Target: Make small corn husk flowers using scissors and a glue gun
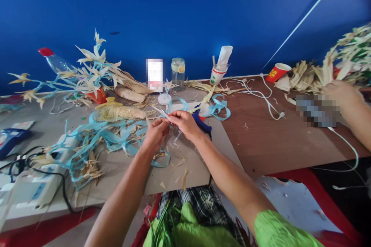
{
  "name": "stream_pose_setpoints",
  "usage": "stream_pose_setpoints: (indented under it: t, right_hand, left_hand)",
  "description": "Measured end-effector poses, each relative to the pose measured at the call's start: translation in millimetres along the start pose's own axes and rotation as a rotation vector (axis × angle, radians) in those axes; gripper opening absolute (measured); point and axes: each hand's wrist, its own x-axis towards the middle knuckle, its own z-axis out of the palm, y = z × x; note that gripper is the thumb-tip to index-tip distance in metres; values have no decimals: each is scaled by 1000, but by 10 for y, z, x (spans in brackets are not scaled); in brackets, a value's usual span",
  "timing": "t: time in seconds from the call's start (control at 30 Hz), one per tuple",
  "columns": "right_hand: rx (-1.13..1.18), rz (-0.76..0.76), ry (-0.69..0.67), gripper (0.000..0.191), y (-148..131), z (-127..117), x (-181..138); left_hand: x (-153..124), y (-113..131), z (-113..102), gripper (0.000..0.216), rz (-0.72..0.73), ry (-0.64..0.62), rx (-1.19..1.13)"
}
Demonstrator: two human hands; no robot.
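Pale strip jutting forward from right fingers

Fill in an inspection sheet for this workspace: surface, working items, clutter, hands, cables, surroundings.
Surface: grey tabletop strewn with scraps; brown tabletop to its right.
Working items: thin pale piece at the fingertips, material unclear; blue ribbon lying in loose loops; pale flowers on blue stems.
Clutter: lidded glass jar, red cup tipped over, blue tool partly hidden.
Hands: right hand pinches the pale piece; left hand close against it, grip unclear.
Cables: white cable on the brown top; black cable by the power strip.
Surroundings: blue wall behind; another person's hand at right.
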Motion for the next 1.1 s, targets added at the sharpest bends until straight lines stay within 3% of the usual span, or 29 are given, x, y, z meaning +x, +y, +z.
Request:
stream_pose_setpoints:
  t: [0.37, 0.8, 1.1]
  right_hand:
    - [-33, 8, -26, 19, 6, -14, -1]
    - [141, 71, -30, 22, 57, 26, 9]
    - [304, 141, -97, 39, -62, -53, 5]
  left_hand:
    - [62, -81, -49, 29, 97, -38, 141]
    - [126, -119, -86, 25, 280, 137, 63]
    - [97, -21, -118, 19, 216, 206, 138]
